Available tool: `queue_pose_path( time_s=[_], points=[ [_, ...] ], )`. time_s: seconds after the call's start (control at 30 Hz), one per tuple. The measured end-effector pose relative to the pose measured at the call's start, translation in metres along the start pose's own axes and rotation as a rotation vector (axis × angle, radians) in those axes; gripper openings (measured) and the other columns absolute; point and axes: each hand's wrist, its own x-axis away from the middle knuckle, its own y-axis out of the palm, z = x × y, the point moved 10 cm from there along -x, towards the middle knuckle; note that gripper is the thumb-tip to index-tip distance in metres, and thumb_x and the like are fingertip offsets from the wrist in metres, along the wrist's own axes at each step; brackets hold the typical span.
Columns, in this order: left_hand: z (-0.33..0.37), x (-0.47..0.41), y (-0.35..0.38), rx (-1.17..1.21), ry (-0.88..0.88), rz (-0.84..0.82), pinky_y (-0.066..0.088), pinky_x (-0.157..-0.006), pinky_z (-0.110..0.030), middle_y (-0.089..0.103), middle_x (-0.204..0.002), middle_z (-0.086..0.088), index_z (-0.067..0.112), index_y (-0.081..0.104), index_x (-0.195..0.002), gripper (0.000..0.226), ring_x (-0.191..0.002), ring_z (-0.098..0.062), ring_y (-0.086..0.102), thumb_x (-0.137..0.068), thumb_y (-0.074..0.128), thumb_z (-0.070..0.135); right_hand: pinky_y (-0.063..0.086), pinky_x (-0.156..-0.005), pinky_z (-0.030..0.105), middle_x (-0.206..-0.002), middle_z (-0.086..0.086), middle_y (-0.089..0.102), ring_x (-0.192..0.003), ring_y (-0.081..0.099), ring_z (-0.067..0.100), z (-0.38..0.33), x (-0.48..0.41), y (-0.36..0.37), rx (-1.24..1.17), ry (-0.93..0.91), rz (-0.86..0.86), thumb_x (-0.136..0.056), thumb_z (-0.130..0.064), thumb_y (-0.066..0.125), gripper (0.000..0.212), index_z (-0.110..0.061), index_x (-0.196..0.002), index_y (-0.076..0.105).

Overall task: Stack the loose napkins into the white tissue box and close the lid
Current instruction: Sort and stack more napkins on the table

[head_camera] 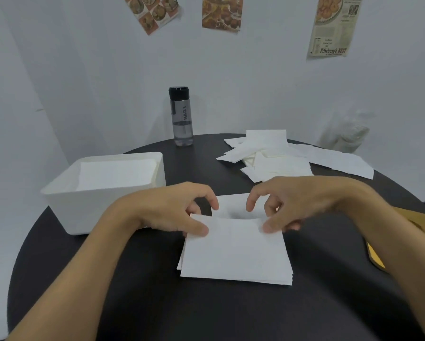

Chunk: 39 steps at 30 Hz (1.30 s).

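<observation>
A small stack of white napkins (pixel 236 254) lies on the round black table (pixel 132 291) in front of me. My left hand (pixel 172 212) pinches the stack's far left corner and my right hand (pixel 287 203) pinches its far right corner, lifting the top layers a little. The open white tissue box (pixel 95 207) stands to the left, with napkins lying flat inside. A loose heap of napkins (pixel 275 158) is spread over the far right of the table. I see no lid that I can be sure of.
A grey water bottle (pixel 180 116) with a black cap stands at the table's far edge. A yellow-brown wooden object (pixel 376 257) lies at the right, partly under my right forearm. A clear plastic bag (pixel 347 134) sits behind the heap. The wall is close.
</observation>
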Motion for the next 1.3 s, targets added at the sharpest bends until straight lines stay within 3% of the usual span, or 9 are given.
queue_pose_path(
  time_s=[0.17,0.27,0.4,0.57,0.7,0.87,1.07,1.23,1.3],
  points=[
    [-0.006,-0.009,-0.01,-0.124,-0.014,0.151,0.049,-0.078,-0.026,0.057,-0.099,0.008,0.042,0.055,-0.116,0.03,-0.076,-0.004,0.053,-0.09,0.069,0.035,0.041,-0.062,0.026,-0.062,-0.013,0.055,-0.056,0.049,0.008,0.024,-0.002,-0.035,0.049,0.062,0.283,-0.086,-0.044,0.07,0.02,-0.031,-0.099,0.063],
    [-0.001,-0.02,-0.015,-0.09,0.004,0.339,0.046,-0.086,-0.026,0.053,-0.11,0.007,0.035,0.056,-0.12,0.027,-0.093,-0.005,0.054,-0.094,0.063,0.041,0.044,-0.07,0.022,-0.094,-0.009,0.065,-0.082,0.059,0.01,0.041,-0.008,-0.053,0.063,0.08,0.541,-0.089,-0.036,0.068,0.018,-0.024,-0.103,0.064],
    [-0.009,-0.037,-0.012,-0.054,-0.044,0.522,0.044,-0.103,-0.037,0.05,-0.135,0.002,0.026,0.052,-0.137,0.043,-0.12,-0.016,0.05,-0.098,0.057,0.044,0.034,-0.085,0.021,-0.123,-0.009,0.053,-0.103,0.047,0.009,0.058,-0.032,-0.035,0.167,0.116,0.471,-0.092,-0.032,0.066,0.044,-0.021,-0.133,0.054],
    [-0.032,-0.058,-0.005,-0.144,-0.166,0.504,0.029,-0.108,-0.04,0.048,-0.143,0.001,0.022,0.049,-0.144,0.062,-0.136,-0.024,0.04,-0.092,0.061,0.054,0.032,-0.086,0.02,-0.117,-0.008,0.047,-0.088,0.045,0.001,0.063,-0.038,-0.031,0.091,0.105,0.447,-0.09,-0.03,0.069,0.059,-0.022,-0.143,0.044],
    [-0.037,-0.065,-0.006,-0.11,-0.19,0.514,0.028,-0.096,-0.036,0.051,-0.129,0.003,0.031,0.064,-0.12,0.043,-0.126,-0.022,0.044,-0.086,0.067,0.057,0.036,-0.083,0.022,-0.118,-0.003,0.05,-0.098,0.05,0.009,0.066,-0.041,-0.031,0.046,0.119,0.441,-0.09,-0.028,0.069,0.061,-0.021,-0.144,0.043],
    [-0.031,-0.064,-0.005,0.039,-0.125,0.535,0.04,-0.089,-0.04,0.068,-0.09,0.007,0.031,0.064,-0.08,0.014,-0.097,-0.02,0.061,-0.083,0.072,0.042,0.044,-0.072,0.02,-0.107,-0.007,0.058,-0.096,0.056,0.013,0.061,-0.038,-0.032,-0.035,0.065,0.495,-0.088,-0.019,0.068,0.022,-0.019,-0.109,0.061],
    [-0.015,-0.039,-0.029,0.504,0.066,0.716,0.047,-0.055,-0.023,0.075,-0.082,-0.006,0.019,0.056,-0.105,0.021,-0.065,-0.012,0.064,-0.09,0.069,0.011,0.035,-0.062,0.028,-0.078,-0.002,0.055,-0.068,0.045,0.014,0.053,-0.021,-0.055,-0.275,-0.016,0.697,-0.091,-0.02,0.065,0.014,-0.007,-0.086,0.062],
    [-0.008,-0.023,-0.044,0.652,0.15,0.745,0.055,-0.072,-0.05,0.073,-0.088,-0.016,0.035,0.05,-0.119,0.037,-0.08,-0.04,0.064,-0.091,0.071,0.02,0.043,-0.073,0.035,-0.084,0.014,0.068,-0.075,0.058,0.021,0.036,-0.004,-0.064,-0.464,-0.075,0.66,-0.088,-0.017,0.073,0.018,-0.001,-0.09,0.065],
    [-0.005,-0.016,-0.049,0.617,0.165,0.715,0.047,-0.062,-0.043,0.069,-0.079,-0.013,0.032,0.054,-0.116,0.034,-0.065,-0.033,0.054,-0.09,0.071,0.019,0.047,-0.073,0.036,-0.083,0.016,0.071,-0.073,0.059,0.025,0.026,0.001,-0.057,-0.49,-0.091,0.538,-0.087,-0.015,0.075,0.019,0.0,-0.091,0.064]
  ],
)
